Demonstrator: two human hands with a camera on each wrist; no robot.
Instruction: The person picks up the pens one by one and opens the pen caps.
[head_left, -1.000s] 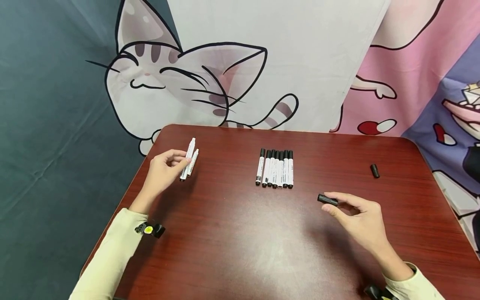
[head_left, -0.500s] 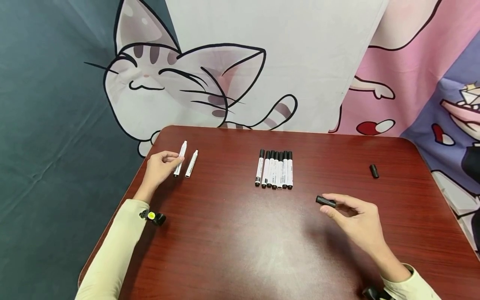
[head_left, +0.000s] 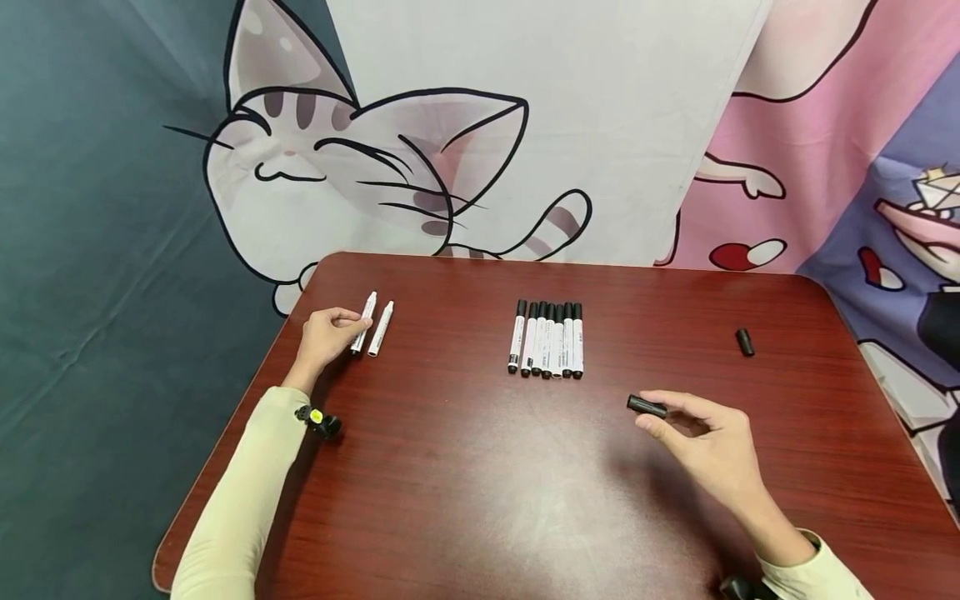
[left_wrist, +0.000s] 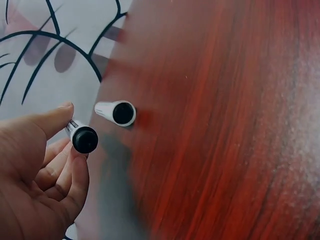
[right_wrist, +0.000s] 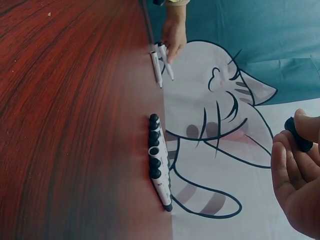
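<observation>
At the left of the counter (head_left: 480,467), my left hand (head_left: 322,340) pinched a capless white marker (head_left: 369,308) in a narrow grip, just beside a second capless marker (head_left: 381,329) that lay flat. Watching from afar, I saw my right hand (head_left: 712,446) hold a black cap (head_left: 645,406) between thumb and fingers, raised over the counter's right side. Another cap (head_left: 745,342) lay beyond it, while a row of black-capped markers (head_left: 546,340) lay between both hands.
</observation>
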